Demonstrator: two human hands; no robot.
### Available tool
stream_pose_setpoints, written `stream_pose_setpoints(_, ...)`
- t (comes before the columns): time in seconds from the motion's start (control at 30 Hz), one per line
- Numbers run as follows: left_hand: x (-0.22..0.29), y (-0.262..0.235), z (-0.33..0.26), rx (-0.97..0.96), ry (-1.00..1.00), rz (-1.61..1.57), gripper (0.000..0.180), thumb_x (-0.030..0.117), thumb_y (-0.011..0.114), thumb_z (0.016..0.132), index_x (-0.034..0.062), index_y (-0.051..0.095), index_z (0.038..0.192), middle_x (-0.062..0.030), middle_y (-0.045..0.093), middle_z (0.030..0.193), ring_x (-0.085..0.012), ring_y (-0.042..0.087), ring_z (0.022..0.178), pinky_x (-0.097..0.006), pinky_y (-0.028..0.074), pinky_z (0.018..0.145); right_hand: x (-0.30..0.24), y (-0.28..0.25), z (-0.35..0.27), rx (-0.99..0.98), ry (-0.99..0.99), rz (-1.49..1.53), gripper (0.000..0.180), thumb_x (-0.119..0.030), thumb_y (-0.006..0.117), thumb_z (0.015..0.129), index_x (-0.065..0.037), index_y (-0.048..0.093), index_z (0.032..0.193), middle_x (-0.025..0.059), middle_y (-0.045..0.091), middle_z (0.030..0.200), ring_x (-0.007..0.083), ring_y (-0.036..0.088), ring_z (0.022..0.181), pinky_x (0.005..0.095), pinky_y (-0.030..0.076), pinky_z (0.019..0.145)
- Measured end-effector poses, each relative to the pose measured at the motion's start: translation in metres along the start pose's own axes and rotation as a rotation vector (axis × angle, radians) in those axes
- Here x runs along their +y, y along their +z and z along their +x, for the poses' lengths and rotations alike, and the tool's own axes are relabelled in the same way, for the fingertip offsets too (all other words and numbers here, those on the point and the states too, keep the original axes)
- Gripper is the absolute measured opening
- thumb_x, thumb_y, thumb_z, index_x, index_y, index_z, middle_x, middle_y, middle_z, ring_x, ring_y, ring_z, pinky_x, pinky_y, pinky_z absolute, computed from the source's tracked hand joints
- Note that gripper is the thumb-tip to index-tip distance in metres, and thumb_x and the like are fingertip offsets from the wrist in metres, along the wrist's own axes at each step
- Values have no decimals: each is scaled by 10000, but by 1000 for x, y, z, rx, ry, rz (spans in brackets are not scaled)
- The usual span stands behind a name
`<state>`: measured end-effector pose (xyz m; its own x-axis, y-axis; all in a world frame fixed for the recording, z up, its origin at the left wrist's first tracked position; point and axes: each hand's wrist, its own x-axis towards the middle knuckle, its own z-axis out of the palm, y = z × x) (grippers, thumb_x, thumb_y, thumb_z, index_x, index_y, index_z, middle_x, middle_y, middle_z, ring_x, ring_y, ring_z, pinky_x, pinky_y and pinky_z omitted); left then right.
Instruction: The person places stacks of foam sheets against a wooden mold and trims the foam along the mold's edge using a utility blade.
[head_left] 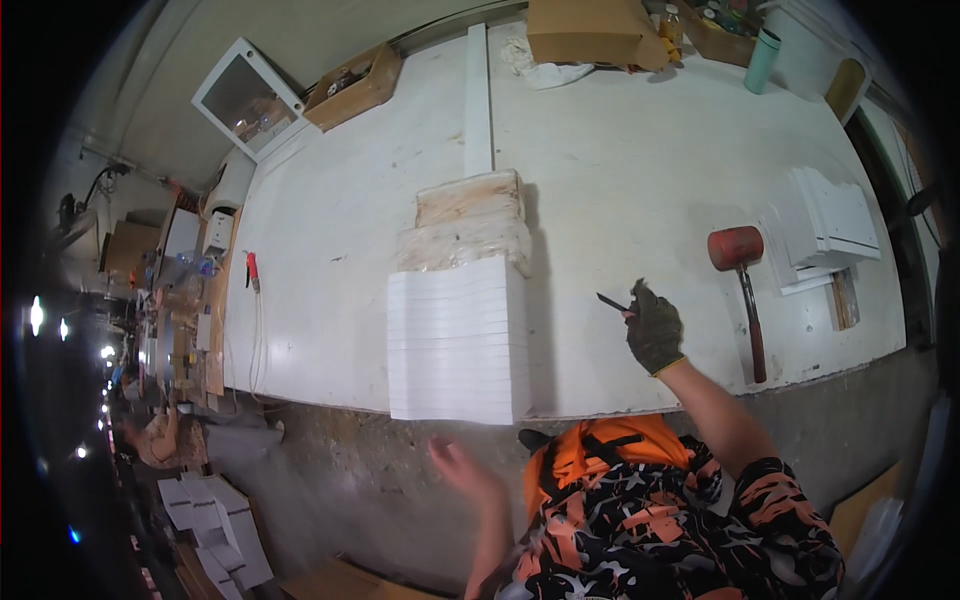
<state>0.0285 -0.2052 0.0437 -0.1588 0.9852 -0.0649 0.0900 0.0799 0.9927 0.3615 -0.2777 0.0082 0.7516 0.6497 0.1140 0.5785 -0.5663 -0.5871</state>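
Observation:
My right hand (655, 330), in a dark work glove, is closed around a small knife (611, 302); its dark, slim blade points left above the white table. My bare left hand (455, 463) hangs off the table's front edge, a little blurred, with its fingers loosely apart and nothing in them. Just beyond it lies a stack of white panels (450, 345), its near end close to the table edge. Behind that stack, touching it, sits a block wrapped in clear film (465, 220) with brownish patches.
Right of my gloved hand lies a red-headed mallet (737, 250), and past it white panel pieces (835, 225). A long white strip (479, 100) runs toward the back. Cardboard boxes (590, 32), a green bottle (762, 62) and a red air gun (251, 268) stand or lie around the table's edges.

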Motion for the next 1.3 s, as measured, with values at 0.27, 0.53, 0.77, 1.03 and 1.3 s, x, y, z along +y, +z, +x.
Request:
stream_pose_setpoints(0.27,-13,43,-24,-236,56,32,570,230,399,1030,-1,152,1488,-149,298,1480,-226,373,1309,-337,324,1103,-93,-11,34,-170,-62,779,349,-102,594,850,-27,595,1190,126,677,1004,188,635,864,302,487,810)
stream_pose_setpoints(0.53,-10,56,-25,-275,46,-192,552,200,489,1000,11,247,1459,-108,393,1404,-201,435,1240,-335,372,1048,-120,34,65,-184,-327,901,391,-135,613,844,-16,591,1216,168,657,1084,228,645,975,329,488,877)
stream_pose_setpoints(0.77,-15,49,-21,-215,26,-170,489,213,531,982,0,361,1387,-93,447,1347,-196,485,1185,-341,412,1016,-125,16,81,-177,-697,240,401,-143,599,830,-15,525,1203,151,623,877,324,620,743,424,504,623)
stream_pose_setpoints(1.03,3,58,-24,-219,47,-95,458,192,546,972,-19,396,1350,-96,473,1332,-210,497,1198,-355,419,1020,-110,29,98,-123,-753,214,220,-186,597,832,-85,568,1025,103,642,851,285,647,701,399,512,549)
stream_pose_setpoints(1.3,1,56,-23,-233,59,-50,436,161,531,975,-28,400,1346,-112,474,1344,-226,497,1212,-372,413,1041,-113,28,103,-1,-723,271,191,-192,591,843,-108,597,1014,47,645,714,257,644,621,391,501,519)
